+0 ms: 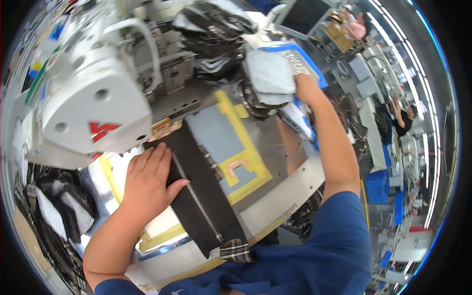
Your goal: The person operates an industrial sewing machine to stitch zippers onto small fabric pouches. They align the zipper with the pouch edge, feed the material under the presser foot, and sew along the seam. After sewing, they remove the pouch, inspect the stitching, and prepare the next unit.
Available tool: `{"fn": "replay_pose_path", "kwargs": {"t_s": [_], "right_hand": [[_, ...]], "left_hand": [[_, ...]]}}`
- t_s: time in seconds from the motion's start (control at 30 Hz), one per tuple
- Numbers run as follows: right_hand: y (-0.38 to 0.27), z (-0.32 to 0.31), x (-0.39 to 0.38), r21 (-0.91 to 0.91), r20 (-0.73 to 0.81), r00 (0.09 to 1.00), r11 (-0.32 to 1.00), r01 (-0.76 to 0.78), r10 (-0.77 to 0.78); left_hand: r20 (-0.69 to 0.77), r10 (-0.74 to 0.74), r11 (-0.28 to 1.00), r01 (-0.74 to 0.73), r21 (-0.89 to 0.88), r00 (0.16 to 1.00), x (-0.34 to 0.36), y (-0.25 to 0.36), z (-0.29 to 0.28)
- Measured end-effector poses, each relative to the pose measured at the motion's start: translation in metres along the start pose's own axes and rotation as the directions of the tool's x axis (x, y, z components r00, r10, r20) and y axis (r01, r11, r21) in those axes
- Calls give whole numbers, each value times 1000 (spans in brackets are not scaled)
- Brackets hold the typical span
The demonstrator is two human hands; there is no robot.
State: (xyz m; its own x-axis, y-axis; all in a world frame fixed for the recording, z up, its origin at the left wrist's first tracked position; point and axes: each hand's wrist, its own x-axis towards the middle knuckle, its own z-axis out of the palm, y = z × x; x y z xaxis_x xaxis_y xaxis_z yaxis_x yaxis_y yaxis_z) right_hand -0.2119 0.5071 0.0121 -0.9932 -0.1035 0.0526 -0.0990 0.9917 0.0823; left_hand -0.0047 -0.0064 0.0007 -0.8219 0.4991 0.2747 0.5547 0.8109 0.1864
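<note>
Head view: just right of the sewing machine point(96, 103), my left grip point(150, 179) lies flat on the black zippered panel point(205, 191), clasping nothing; uneven pressure could skew it. Farther right, a grey patch point(269, 76) partly hides my right grip point(306, 88) (its hold I cannot tell); a tug might dislodge that patch.

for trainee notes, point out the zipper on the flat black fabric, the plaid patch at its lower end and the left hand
Zipper point(193, 194), head view, middle of its teeth
Plaid patch point(236, 250), head view, its checked face
Left hand point(149, 180), head view, back of the hand
</note>
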Motion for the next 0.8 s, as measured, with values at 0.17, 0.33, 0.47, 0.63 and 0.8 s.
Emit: {"fn": "replay_pose_path", "kwargs": {"t_s": [0.17, 0.33, 0.47, 0.63, 0.8], "right_hand": [[1, -5, 2, 74, 74, 997, 997, 11, -17], [31, -17, 13, 77, -58, 985, 985, -155, 160], [-10, -82, -4, 748, -324, 899, 662, 54, 293], [-194, -114, -63, 876, -174, 984, 451, 173, -40], [-285, -67, -71, 918, 166, 863, 394, 40, -477]], "left_hand": [[-22, 8, 1000, -9, -29, 1000, -1, -2, -2], [-61, 179, 971, -187, -150, 982, -5, -3, 1], [-53, 118, 983, -124, -136, 992, -10, -1, 5], [-49, 56, 991, -61, -119, 997, -15, -3, 9], [-37, 65, 985, -70, -160, 997, -11, -6, 5]]}}
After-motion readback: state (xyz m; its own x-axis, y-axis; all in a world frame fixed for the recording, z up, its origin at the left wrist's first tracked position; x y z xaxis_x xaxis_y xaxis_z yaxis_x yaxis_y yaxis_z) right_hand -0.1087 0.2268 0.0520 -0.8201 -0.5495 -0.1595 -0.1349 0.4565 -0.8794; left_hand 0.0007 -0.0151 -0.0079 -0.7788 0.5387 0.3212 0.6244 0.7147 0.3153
